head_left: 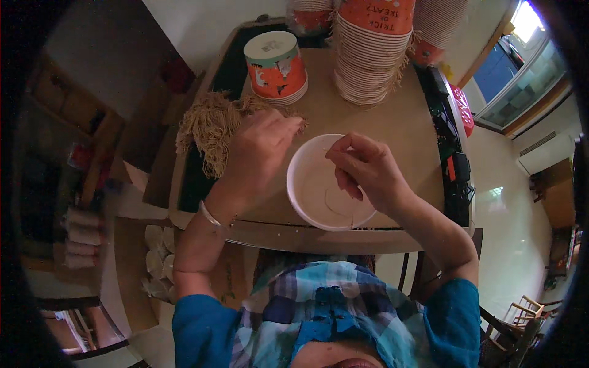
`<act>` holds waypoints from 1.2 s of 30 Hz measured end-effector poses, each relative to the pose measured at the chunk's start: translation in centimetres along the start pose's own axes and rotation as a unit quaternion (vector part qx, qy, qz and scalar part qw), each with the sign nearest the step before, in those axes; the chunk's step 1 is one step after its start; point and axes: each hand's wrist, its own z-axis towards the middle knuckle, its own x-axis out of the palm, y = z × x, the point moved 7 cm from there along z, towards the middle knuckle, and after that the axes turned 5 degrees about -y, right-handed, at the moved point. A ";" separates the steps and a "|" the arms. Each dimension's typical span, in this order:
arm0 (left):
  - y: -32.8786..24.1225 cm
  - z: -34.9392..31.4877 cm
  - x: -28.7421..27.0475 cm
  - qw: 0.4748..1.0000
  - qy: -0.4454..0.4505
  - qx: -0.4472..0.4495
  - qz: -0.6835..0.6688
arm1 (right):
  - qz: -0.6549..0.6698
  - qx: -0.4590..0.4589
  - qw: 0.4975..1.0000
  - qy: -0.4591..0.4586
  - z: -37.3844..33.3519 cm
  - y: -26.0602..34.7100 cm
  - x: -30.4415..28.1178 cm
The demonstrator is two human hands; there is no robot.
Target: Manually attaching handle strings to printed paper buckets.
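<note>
A white round paper bucket (293, 193) stands with its mouth up at the table's near edge. Over its right side is my right hand (368, 168), thumb and forefinger pinched together; what they hold, if anything, is too small to make out. A thin cord-like line curves inside the bucket. To the upper left, my left hand (264, 141) has its fingers drawn together at some tan cords showing past the fingertips; its grip is partly hidden. Beside it lies a loose heap of tan cords (211, 126). Behind stands an upturned orange printed bucket (279, 70).
A tall nested stack of paper buckets (371, 61) with cords hanging from it rises at the table's back. More wrapped stacks stand behind it. Dark devices with cables (455, 162) line the right edge. White cups or buckets (159, 254) sit in a cardboard box at lower left.
</note>
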 end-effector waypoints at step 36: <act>-4.5 -0.4 2.9 0.977 0.037 -0.073 -0.196 | 0.101 0.066 0.990 0.074 -1.8 -2.1 -0.7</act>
